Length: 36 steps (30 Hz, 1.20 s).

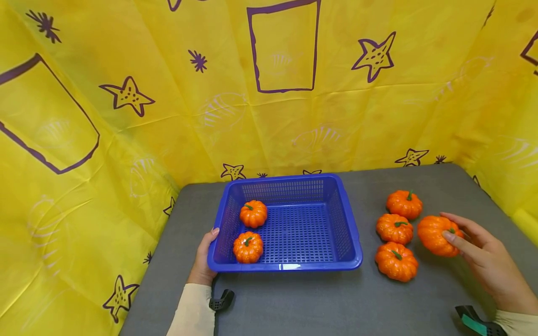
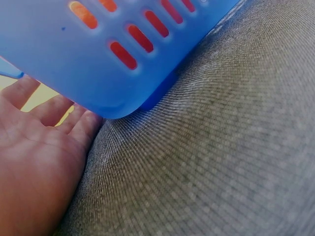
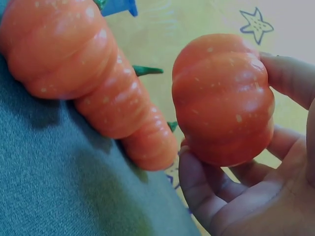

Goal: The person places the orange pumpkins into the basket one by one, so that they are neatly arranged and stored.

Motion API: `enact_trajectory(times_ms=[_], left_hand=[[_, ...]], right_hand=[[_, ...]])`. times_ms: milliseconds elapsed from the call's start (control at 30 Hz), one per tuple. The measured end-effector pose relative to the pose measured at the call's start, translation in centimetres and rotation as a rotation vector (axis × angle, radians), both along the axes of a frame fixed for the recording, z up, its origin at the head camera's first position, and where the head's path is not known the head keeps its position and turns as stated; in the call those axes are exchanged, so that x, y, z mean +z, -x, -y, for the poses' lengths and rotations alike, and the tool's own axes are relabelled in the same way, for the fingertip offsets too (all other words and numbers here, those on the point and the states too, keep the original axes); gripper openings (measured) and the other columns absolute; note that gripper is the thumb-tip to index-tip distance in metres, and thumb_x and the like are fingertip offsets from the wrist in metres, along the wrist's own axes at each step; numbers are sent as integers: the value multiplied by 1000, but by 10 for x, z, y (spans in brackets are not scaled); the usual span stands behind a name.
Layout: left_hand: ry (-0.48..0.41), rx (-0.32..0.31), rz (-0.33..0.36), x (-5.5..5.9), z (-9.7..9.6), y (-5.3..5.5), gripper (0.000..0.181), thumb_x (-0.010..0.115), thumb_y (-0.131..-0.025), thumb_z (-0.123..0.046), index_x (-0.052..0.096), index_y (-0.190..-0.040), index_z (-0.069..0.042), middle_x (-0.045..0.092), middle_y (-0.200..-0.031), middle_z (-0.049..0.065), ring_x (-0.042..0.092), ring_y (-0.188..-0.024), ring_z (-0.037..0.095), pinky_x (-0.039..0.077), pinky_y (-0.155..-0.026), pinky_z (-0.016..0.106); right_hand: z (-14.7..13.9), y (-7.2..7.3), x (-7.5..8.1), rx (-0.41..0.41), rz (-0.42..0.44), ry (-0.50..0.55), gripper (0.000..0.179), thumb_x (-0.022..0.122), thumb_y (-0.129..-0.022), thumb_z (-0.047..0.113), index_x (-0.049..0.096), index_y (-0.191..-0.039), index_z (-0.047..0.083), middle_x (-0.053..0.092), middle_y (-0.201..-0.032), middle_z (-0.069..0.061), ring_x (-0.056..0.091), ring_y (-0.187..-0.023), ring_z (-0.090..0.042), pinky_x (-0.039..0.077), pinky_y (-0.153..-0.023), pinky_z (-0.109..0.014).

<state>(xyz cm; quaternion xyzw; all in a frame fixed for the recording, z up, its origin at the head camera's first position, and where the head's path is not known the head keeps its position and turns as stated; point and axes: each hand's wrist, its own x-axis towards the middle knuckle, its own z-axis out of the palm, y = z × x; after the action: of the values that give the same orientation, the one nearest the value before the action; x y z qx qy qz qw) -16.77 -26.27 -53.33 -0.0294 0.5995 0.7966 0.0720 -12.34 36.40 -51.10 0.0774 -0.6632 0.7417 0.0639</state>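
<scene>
In the head view a blue plastic basket (image 1: 290, 267) holds two small orange pumpkins, one pumpkin (image 1: 253, 213) behind the other pumpkin (image 1: 248, 247), both at its left side. My left hand (image 1: 205, 256) grips the basket's left rim, thumb on top; in the left wrist view its fingers (image 2: 51, 110) lie along the outer wall. To the right, my right hand (image 1: 487, 256) holds another pumpkin (image 1: 437, 235) between thumb and fingers. In the right wrist view this pumpkin (image 3: 224, 101) is raised off the table.
Three more pumpkins stand in a row between basket and right hand: a far one (image 1: 403, 205), a middle one (image 1: 393, 229) and a near one (image 1: 396, 262). The grey table (image 1: 277, 303) meets yellow patterned cloth (image 1: 286, 130) at the back and sides.
</scene>
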Motion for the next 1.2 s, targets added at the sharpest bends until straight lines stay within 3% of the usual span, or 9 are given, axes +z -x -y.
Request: enact_trajectory(times_ms=[333,733,1200], left_hand=[[-4,3,-9,2,0,0,74,42,-106,-44,28,-166,-2,61,-136,10,65,-112,20,56,-94,37],[-5,3,-2,1,1,1,75,40,-107,-44,25,-168,-4,62,-136,8,64,-113,19,55,-95,36],[-1,-5,-15,-2,0,0,76,42,-107,-45,26,-168,-3,61,-137,8,65,-114,20,55,-96,37]], right_hand=[[11,1,12,-24,16,-51,51,54,-109,-10,54,-158,4,58,-147,3,58,-121,-7,51,-90,-15],[26,4,28,7,-38,-75,50,55,-107,-12,52,-156,-2,64,-139,-3,64,-117,-9,51,-91,-16],[48,5,42,32,-52,-171,51,57,-107,-10,51,-157,-2,60,-143,-5,62,-115,-12,49,-92,-17]])
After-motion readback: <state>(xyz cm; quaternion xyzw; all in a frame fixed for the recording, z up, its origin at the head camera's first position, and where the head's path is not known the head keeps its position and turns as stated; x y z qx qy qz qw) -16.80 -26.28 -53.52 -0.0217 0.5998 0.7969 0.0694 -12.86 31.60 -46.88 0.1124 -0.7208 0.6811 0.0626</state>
